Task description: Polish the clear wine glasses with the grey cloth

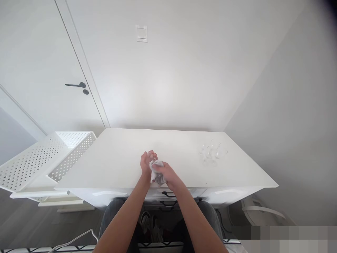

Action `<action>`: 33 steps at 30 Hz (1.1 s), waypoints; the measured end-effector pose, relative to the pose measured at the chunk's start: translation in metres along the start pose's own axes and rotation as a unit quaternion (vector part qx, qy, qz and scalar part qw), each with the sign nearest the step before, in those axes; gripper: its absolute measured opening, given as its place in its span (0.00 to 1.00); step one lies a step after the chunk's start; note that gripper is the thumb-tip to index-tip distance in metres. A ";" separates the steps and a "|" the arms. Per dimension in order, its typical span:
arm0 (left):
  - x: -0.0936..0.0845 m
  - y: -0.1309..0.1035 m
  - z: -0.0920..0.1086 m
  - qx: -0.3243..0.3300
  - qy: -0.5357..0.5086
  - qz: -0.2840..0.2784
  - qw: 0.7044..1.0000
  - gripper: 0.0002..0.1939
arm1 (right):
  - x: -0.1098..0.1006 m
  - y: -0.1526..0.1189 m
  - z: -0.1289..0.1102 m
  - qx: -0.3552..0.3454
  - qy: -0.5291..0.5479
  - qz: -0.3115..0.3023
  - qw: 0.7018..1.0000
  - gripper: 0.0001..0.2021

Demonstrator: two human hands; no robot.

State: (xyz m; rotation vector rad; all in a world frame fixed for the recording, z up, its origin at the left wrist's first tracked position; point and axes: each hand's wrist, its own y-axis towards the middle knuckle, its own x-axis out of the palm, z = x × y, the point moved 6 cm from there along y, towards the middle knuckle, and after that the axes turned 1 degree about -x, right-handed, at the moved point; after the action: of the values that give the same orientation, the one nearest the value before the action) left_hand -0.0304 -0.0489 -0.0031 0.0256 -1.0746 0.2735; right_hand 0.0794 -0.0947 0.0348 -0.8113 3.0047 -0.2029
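Observation:
Above the front part of the white tabletop (118, 158), my two hands meet. My left hand (145, 164) is curled around a small clear glass (151, 155), whose exact shape is hard to make out. A crumpled white cloth (158, 178) is gripped in my right hand (170, 174) and presses against the near side of the glass. Part of the glass is hidden by the cloth and my fingers. To the right on the tabletop stands a cluster of several clear glass pieces (210, 151), faint against the white.
A white perforated metal shelf unit (34, 161) stands left of the tabletop. Dark-handled drawers (168, 194) face my knees. Behind are a wall with a light switch (141, 33) and a door with a dark handle (76, 85). A white cable (76, 239) lies lower left.

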 end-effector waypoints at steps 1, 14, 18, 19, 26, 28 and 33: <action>0.000 0.000 0.000 -0.001 -0.003 -0.001 1.000 0.17 | 0.000 0.000 0.001 0.013 0.038 -0.017 0.999 0.18; -0.005 0.003 0.001 0.012 0.053 0.002 0.999 0.17 | -0.021 0.001 0.010 -0.004 0.099 0.155 0.983 0.21; -0.003 0.001 0.004 0.058 0.108 0.016 0.992 0.17 | -0.029 -0.012 0.027 -0.051 0.211 0.326 0.920 0.23; 0.000 0.000 0.005 0.067 0.114 0.014 0.991 0.17 | -0.026 -0.017 0.026 -0.074 0.197 0.337 0.918 0.22; 0.023 -0.008 -0.010 0.007 0.150 -0.102 0.983 0.17 | -0.033 -0.031 -0.010 -0.242 -0.087 0.418 0.871 0.22; 0.024 -0.012 -0.014 0.016 0.227 -0.108 0.968 0.18 | -0.057 -0.022 -0.013 -0.198 -0.067 0.417 0.884 0.21; 0.027 -0.018 -0.033 0.024 0.405 -0.145 0.902 0.24 | -0.106 -0.018 0.004 0.028 0.106 0.406 0.907 0.21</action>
State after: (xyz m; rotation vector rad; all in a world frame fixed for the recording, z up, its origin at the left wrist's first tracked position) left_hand 0.0147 -0.0553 0.0066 0.1059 -0.2235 0.0214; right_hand 0.1803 -0.0571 0.0315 0.5294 3.1957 -0.3555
